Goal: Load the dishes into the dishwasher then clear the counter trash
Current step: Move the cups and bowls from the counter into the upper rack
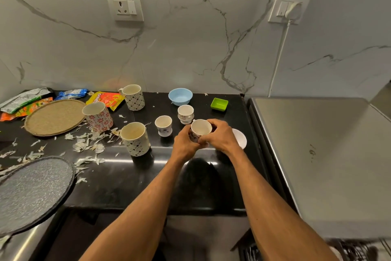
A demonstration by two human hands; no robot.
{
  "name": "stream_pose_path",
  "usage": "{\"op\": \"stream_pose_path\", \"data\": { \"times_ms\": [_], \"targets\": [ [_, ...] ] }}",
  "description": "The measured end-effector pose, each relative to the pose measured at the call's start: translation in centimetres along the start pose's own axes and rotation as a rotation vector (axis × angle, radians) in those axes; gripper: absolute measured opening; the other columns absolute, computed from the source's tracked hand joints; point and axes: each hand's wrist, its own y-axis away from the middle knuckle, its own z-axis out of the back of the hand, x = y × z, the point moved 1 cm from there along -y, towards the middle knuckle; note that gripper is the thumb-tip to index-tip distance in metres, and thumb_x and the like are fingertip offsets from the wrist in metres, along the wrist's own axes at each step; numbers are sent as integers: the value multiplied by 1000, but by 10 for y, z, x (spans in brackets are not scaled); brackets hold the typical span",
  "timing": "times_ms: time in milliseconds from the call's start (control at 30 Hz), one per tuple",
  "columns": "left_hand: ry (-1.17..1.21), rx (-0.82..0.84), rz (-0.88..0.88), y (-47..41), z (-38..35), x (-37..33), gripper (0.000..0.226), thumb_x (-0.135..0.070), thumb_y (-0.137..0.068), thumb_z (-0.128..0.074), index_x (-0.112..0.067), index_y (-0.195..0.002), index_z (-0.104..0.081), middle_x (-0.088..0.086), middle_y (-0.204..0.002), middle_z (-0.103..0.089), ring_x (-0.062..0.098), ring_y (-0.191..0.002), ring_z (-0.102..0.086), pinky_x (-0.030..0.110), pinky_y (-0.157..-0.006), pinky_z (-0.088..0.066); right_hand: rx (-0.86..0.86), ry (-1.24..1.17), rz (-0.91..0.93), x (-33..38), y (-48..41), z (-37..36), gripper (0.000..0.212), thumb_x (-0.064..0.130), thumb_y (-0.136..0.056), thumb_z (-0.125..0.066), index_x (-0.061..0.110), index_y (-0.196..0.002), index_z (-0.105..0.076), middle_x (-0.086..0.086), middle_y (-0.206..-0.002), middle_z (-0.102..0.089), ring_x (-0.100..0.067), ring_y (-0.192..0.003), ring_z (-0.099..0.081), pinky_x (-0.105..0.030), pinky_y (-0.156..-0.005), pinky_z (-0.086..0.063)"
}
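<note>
Patterned cup point(200, 130) is in your grip. Your left hand point(185, 143) and right hand point(221, 137) curl their fingers round it.

A small patterned cup point(200, 130) is gripped upright above the black counter point(118, 178) by the left hand point(185, 141) and right hand point(220, 135); a white dish point(240, 138) lies just beyond the right fingers point(212, 123).

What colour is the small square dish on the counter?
The square dish is lime green; head view.
</note>
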Motion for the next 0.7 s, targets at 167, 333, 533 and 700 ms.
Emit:
{"op": "stream_pose_path", "data": {
  "times_ms": [167, 333, 533, 700],
  "targets": [
    [4, 45, -24, 49, 7, 4, 70, -16, -65, -88, -14, -127, -55, 0, -115, -65, 15, -104, -61, 24, -87, -47, -76, -83, 2, -3, 62, -12, 69, 15, -67, -87, 12, -130, -57, -6, -123, -64, -19, -112, -58, -31, -95, -50],
    [-7, 120, -53, 96, -3, 7, 69, -19, -66, -88, -13, -127, -55, -1, -114, -66, 15, -103, -62, 24, -86, -49, -159, -181, -36, -17, 125, -13, 65, 13, -67, -87, 13, -126, -61, -4, -118, -67, -16, -106, -61, -31, -94, -52],
    [-25, 202, -80, 135, -36, 1, 71, -20, -64, -89, -12, -126, -54, 1, -115, -66, 16, -103, -62, 27, -87, -51, -199, -209, -126, -40, 179, 8, 59, 14, -69, -86, 14, -124, -64, 1, -109, -69, -15, -102, -64, -32, -89, -55],
    [-36, 312, -101, 170, -74, -5, 71, -23, -62, -89, -16, -124, -56, -3, -110, -66, 14, -101, -64, 24, -83, -52, -244, -226, -201, -72, 223, 33, 55, 18, -66, -87, 14, -117, -68, 1, -102, -72, -14, -96, -67, -31, -85, -57]
  ]
}}
